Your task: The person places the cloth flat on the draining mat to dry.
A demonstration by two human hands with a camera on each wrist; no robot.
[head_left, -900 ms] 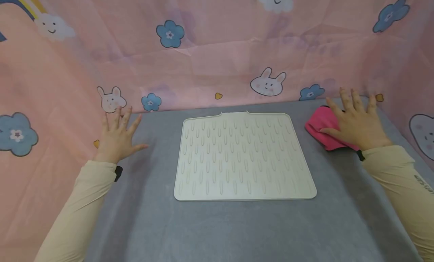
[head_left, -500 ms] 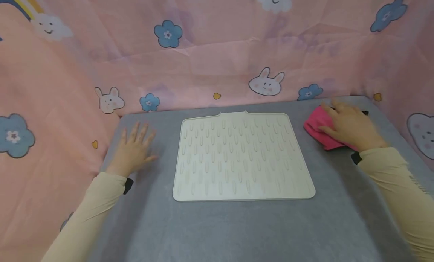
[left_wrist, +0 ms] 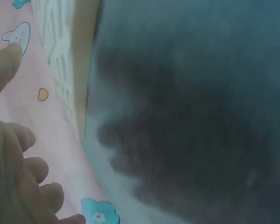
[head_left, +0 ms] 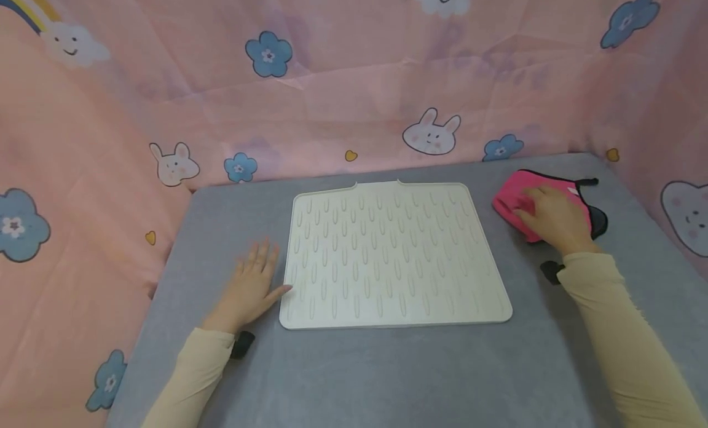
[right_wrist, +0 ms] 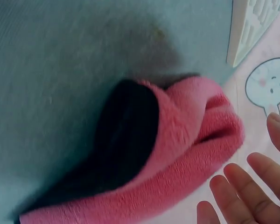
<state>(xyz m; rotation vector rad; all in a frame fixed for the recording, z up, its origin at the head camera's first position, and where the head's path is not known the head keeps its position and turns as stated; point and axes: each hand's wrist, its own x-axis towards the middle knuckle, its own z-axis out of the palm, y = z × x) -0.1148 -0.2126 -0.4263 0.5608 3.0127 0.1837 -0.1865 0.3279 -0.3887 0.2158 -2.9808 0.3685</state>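
Observation:
A pale cream drying mat (head_left: 393, 256) with rows of raised oval ribs lies flat on the grey table. My left hand (head_left: 246, 296) hovers palm down at its left edge, fingers straight and thumb over the rim; the left wrist view shows a gap between the fingers (left_wrist: 37, 169) and the mat. To the mat's right lies a crumpled pink fleecy cloth (head_left: 517, 191) with black edging and a black loop. Over it is my right hand (head_left: 558, 216). In the right wrist view its fingers (right_wrist: 245, 186) are loosely extended and do not grip the cloth.
Grey cloth covers the tabletop (head_left: 376, 379). A pink printed curtain (head_left: 343, 96) rises along the back and both sides. In the right wrist view, the mat's corner (right_wrist: 242, 32) stands near the cloth.
My left hand has moved right and toward me, to the mat's left edge. My right hand has come lower and slightly nearer over the cloth, its spread fingers drawing together.

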